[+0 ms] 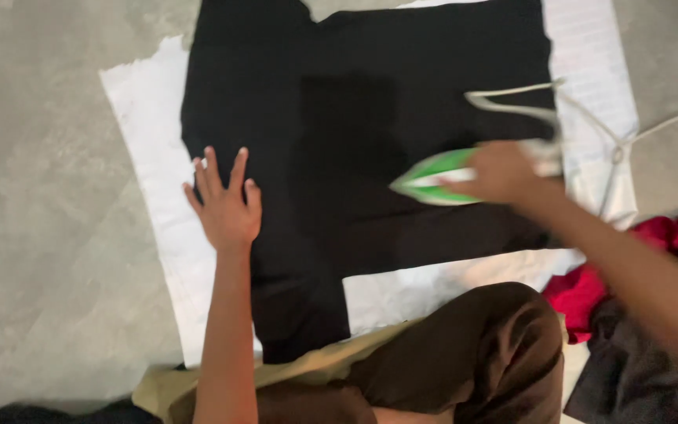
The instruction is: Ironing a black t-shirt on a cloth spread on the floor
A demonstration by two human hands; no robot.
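Our knee (480, 345) sits nearest, at the white sheet (151, 133) on the floor. We are mid-ironing: left hand (225, 206), fingers spread, pins the black cloth (355, 118); right hand (500, 171) closes its grip round the green iron (433, 177) on it. Next, we judge, a steady glide over unpressed cloth.

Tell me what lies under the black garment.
A white cloth lies under the black garment, showing past its left, right and near edges, spread on a grey floor. The cloth's middle is covered, so nothing else beneath it can be seen.
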